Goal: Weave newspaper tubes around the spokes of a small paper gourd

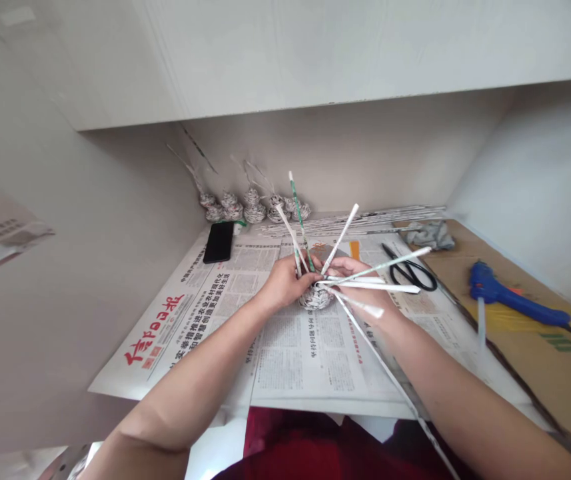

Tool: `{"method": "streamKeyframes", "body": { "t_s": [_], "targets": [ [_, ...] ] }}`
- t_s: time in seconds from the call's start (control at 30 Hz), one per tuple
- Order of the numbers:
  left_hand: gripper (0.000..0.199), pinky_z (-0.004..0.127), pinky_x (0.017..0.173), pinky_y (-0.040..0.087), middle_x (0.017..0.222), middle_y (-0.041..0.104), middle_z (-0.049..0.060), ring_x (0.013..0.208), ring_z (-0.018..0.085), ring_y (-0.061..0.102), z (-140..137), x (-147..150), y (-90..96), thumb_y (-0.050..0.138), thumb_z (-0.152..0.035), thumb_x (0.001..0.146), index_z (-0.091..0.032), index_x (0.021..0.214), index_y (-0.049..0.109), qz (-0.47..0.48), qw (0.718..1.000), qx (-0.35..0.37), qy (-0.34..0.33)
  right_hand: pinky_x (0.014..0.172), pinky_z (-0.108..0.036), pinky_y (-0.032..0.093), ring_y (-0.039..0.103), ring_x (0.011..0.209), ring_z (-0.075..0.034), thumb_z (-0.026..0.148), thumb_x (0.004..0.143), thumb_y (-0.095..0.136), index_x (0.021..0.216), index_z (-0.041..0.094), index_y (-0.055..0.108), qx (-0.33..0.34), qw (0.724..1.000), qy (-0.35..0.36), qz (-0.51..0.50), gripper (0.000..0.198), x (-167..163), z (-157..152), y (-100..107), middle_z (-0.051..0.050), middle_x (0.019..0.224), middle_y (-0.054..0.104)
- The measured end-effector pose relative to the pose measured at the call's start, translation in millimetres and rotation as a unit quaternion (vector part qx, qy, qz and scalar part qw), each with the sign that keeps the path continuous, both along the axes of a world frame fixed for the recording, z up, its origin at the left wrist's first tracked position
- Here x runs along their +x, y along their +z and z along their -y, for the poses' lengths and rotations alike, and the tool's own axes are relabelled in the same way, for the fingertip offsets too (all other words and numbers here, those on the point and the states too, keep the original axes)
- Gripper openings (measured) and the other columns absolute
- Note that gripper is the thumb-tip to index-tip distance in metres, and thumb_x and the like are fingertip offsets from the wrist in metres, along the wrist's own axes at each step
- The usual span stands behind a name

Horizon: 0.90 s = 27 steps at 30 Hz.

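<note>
A small round woven ball of rolled newspaper strips (316,297) is held between both hands just above the newspaper sheets. My left hand (288,277) grips it from the left, fingers curled around its upper side and the thumb near its top. On the far right side, my right hand (360,280) is curled at the ball, its fingers partly hidden behind the paper tubes (390,287). Several white and green tubes fan out from the ball's top. One long strip (390,373) trails down toward the lower right, over my right forearm's inner side.
Newspaper sheets (165,353) cover the table. Several woven gourd shapes (254,208) line the back wall, beside long paper tubes (365,219). A phone (219,242) lies left; scissors (410,272), a grey cloth (431,236) and a blue glue gun (515,297) on cardboard (530,373) lie right.
</note>
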<state>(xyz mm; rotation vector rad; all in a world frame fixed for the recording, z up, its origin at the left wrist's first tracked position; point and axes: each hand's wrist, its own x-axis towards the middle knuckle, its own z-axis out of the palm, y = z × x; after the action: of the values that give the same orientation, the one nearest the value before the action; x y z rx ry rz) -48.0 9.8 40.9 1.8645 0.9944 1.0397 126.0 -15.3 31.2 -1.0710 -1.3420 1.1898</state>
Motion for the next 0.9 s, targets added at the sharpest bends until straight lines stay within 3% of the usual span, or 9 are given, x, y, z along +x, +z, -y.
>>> {"method": "streamKeyframes", "body": {
  "t_s": [0.13,0.37,0.57,0.7,0.9],
  "targets": [
    [0.019,0.022,0.063,0.047,0.075,0.065,0.000,0.062,0.010,0.058,-1.2,0.3,-0.5,0.068,-0.023,0.075,-0.014,0.091,0.061,0.006,1.000,-0.011,0.022,0.063,-0.028,0.052,0.066,0.070,-0.017,0.026,0.065,0.073,0.089,0.020,0.061,0.052,0.995,-0.037,0.079,0.027,-2.6,3.0,3.0,-0.002,0.079,0.069],
    [0.025,0.021,0.060,0.050,0.078,0.065,0.001,0.065,0.011,0.060,2.2,4.0,0.9,0.069,-0.031,0.076,-0.014,0.092,0.060,0.054,0.997,-0.058,0.009,0.060,-0.029,0.050,0.062,0.061,-0.017,0.036,0.071,0.068,0.082,0.019,0.065,0.047,0.994,-0.070,0.067,0.021,-9.0,5.1,1.0,-0.003,0.071,0.068],
    [0.042,0.026,0.060,0.054,0.079,0.066,0.004,0.067,0.014,0.063,2.3,1.9,5.4,0.077,-0.041,0.069,-0.013,0.096,0.059,0.127,0.970,-0.190,-0.083,0.058,-0.028,0.050,0.063,0.058,-0.017,0.033,0.071,0.064,0.077,0.019,0.066,0.026,0.995,-0.071,0.070,0.015,-4.2,4.7,4.6,-0.002,0.065,0.069],
    [0.055,0.029,0.076,0.053,0.094,0.069,0.008,0.082,0.015,0.065,-4.5,-10.2,7.1,0.086,-0.022,0.058,-0.015,0.106,0.061,0.117,0.957,-0.190,-0.185,0.056,-0.027,0.049,0.062,0.057,-0.017,0.028,0.070,0.063,0.078,0.017,0.069,0.002,0.994,-0.072,0.080,0.014,1.9,2.0,6.0,-0.002,0.067,0.070],
    [0.058,0.034,0.084,0.052,0.103,0.069,0.011,0.092,0.018,0.065,-14.9,-26.5,7.6,0.080,-0.017,0.066,-0.017,0.120,0.061,0.070,0.946,-0.195,-0.251,0.052,-0.026,0.048,0.060,0.052,-0.016,0.029,0.070,0.065,0.076,0.017,0.070,0.002,0.995,-0.077,0.070,0.014,4.3,-1.7,1.9,-0.002,0.062,0.069]
  ]
}}
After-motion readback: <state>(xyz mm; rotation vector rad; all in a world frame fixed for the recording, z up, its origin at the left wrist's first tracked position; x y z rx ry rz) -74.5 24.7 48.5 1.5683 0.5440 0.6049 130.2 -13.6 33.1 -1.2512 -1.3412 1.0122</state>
